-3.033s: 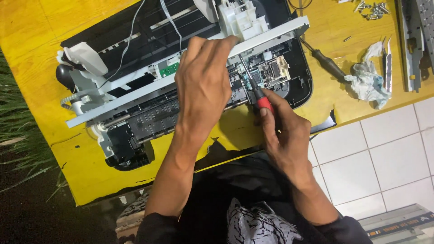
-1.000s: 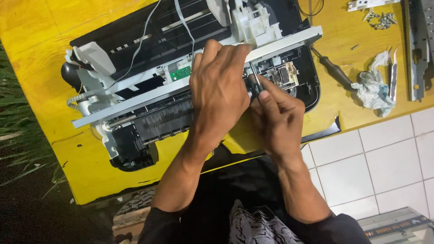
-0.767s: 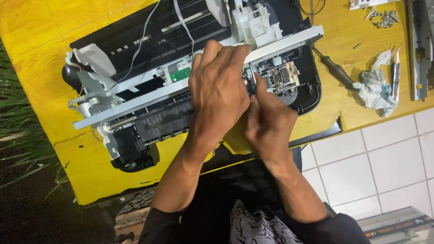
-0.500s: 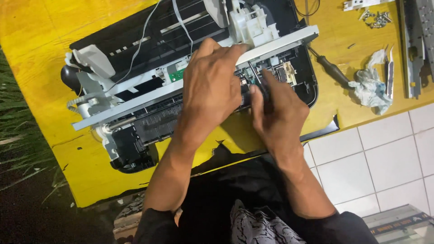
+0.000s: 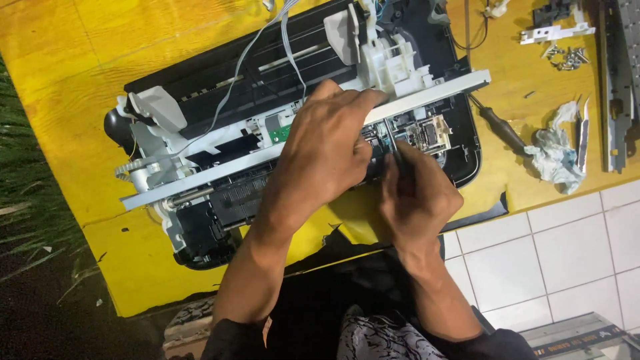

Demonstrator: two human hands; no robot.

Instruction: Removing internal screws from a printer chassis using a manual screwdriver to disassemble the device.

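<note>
Right hand (image 5: pixel 417 197) now lower on the screwdriver (image 5: pixel 392 148), fingers closed around it; left hand (image 5: pixel 327 153) still flat on the printer (image 5: pixel 220 127).

Left hand (image 5: pixel 327 150) palm-down, fingers (image 5: pixel 353 103) stretched forward and flat. Right hand (image 5: pixel 417 193) just beside it, fingers (image 5: pixel 393 167) curled tight in a pinch, wrist bent.

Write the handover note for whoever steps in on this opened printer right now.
Left hand: palm down on the printer's white metal rail, fingertips over its far edge.
Right hand: closed grip on a screwdriver, tip inside the carriage area beside the small circuit board.
Printer lies cover off on the yellow board.
Done: loose screws, white bracket set aside far right.
Left: rail and mechanism remain mounted.
Spare screwdriver and crumpled rag lie right of the printer.
</note>
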